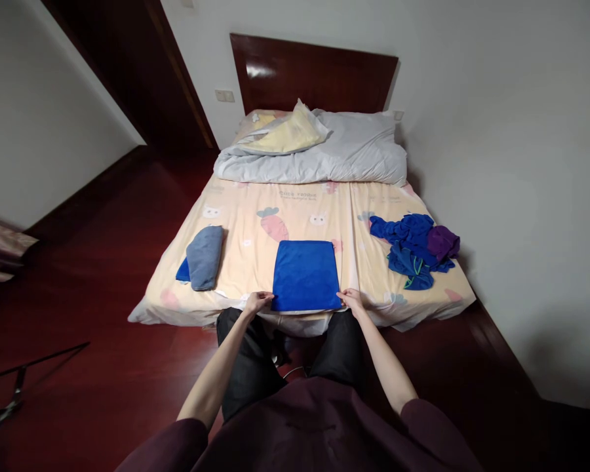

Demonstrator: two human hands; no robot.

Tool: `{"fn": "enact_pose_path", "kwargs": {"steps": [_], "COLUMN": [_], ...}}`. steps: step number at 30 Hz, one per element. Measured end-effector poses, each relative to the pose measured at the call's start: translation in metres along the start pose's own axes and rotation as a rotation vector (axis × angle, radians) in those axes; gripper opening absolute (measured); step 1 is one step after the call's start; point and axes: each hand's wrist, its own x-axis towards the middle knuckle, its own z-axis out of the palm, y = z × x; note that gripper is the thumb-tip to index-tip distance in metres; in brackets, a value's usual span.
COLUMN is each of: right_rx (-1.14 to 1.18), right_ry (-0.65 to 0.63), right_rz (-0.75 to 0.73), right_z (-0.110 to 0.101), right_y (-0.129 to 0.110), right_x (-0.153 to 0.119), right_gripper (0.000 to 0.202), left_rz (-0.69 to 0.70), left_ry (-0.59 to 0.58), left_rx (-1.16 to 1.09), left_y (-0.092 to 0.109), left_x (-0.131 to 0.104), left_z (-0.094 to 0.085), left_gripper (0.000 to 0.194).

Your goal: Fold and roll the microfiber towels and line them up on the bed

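Note:
A blue cloth lies flat and roughly square near the front edge of the bed. My left hand pinches its near left corner. At the near right corner, the fingers of my right hand are closed on the same cloth. To the left rests a folded grey-blue cloth, with a bit of blue cloth showing under its left side. A crumpled pile of blue cloths lies on the right side of the bed, with a purple cloth at its right end.
The bed has a patterned cream sheet. A bunched grey-white quilt and a pale yellow cloth lie by the dark headboard. A black thin-legged stand is on the floor at the lower left.

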Motion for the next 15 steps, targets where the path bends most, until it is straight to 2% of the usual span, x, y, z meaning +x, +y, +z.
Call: {"fn": "enact_pose_path", "kwargs": {"steps": [6,15], "right_rx": [0.017,0.001], "right_ry": [0.025,0.047], "right_rz": [0.000,-0.028], "right_z": [0.010,0.029], "right_y": [-0.020,-0.052], "right_x": [0.036,0.104], "right_gripper": [0.044,0.050], "left_rz": [0.004,-0.010], "left_ry": [0.035,0.098], "left_rx": [0.076,0.097], "left_y": [0.028,0.072], "left_x": [0.041,0.120], "left_z": [0.004,0.008], "left_gripper": [0.056,0.048]}}
